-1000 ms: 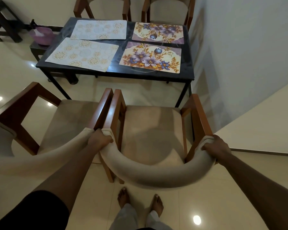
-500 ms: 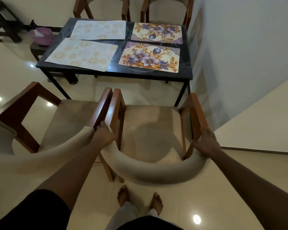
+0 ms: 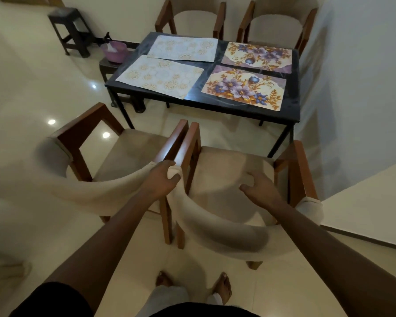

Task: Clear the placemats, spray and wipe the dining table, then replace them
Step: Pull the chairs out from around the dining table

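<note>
Dark table [image 3: 293, 92] ahead carries all four placemats [image 3: 160, 76], uncleared. Left grip [image 3: 161, 179] clutches the padded back [image 3: 215, 227] of the near chair [image 3: 229, 170]; right grip [image 3: 258, 191] hovers loose, holding nothing (one-handed). Dragging so could skew it into its neighbour [image 3: 128, 154].

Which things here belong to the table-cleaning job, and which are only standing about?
Job: dining table; two pale placemats; two floral placemats; near right chair, which the left hand holds.
Standing about: near left chair; two far chairs; dark stool; purple bowl, contents unclear.
</note>
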`<action>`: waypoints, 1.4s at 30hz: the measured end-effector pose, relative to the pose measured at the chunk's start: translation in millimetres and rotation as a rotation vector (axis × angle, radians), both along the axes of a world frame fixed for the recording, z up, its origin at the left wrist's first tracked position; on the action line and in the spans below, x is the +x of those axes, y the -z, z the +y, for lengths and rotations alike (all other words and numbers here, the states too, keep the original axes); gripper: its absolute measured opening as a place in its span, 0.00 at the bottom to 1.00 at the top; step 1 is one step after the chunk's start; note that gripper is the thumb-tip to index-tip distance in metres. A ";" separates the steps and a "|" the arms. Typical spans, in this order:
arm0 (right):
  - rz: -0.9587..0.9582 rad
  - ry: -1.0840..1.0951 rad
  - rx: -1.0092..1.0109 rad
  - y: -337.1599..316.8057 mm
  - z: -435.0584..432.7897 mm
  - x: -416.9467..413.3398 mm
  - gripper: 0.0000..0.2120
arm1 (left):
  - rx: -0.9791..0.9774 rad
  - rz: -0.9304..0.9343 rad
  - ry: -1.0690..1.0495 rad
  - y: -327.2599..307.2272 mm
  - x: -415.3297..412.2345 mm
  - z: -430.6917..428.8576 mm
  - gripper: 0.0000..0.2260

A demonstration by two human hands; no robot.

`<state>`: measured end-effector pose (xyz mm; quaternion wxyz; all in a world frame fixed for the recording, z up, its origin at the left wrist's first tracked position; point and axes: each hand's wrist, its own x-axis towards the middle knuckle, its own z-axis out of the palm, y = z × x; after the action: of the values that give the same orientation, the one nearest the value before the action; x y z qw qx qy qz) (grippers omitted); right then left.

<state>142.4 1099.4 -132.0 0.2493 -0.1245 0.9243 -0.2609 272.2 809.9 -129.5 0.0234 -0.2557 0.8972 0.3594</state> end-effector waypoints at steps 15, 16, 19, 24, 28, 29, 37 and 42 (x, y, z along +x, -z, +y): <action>0.113 -0.401 -0.167 -48.1 -302.4 129.9 0.29 | -0.049 0.116 -0.289 -40.8 179.6 -218.5 0.23; 0.110 -0.415 -0.166 -49.9 -322.0 139.5 0.31 | -0.037 0.117 -0.303 -42.3 192.1 -234.5 0.23; 0.100 -0.449 -0.189 -51.7 -389.1 171.1 0.31 | -0.024 0.117 -0.361 -45.7 231.9 -290.6 0.23; 0.093 -0.498 -0.197 -54.1 -473.3 207.1 0.30 | -0.039 0.085 -0.376 -45.0 266.0 -363.1 0.24; 0.085 -0.517 -0.206 -49.2 -534.7 209.8 0.31 | -0.036 0.086 -0.400 -40.3 263.6 -418.1 0.24; 0.090 -0.519 -0.213 -46.7 -551.7 207.1 0.31 | -0.041 0.087 -0.391 -38.3 259.4 -433.3 0.24; 0.030 -0.463 -0.246 -24.5 -695.1 167.8 0.28 | -0.008 0.056 -0.366 -23.6 211.2 -563.6 0.23; -0.038 -0.418 -0.220 -13.5 -776.1 143.5 0.31 | 0.016 0.045 -0.357 -20.5 180.0 -647.8 0.23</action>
<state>285.9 323.3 -118.5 0.3001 -0.3349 0.8396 -0.3048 452.2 162.1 -109.0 -0.0588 -0.4027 0.8349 0.3705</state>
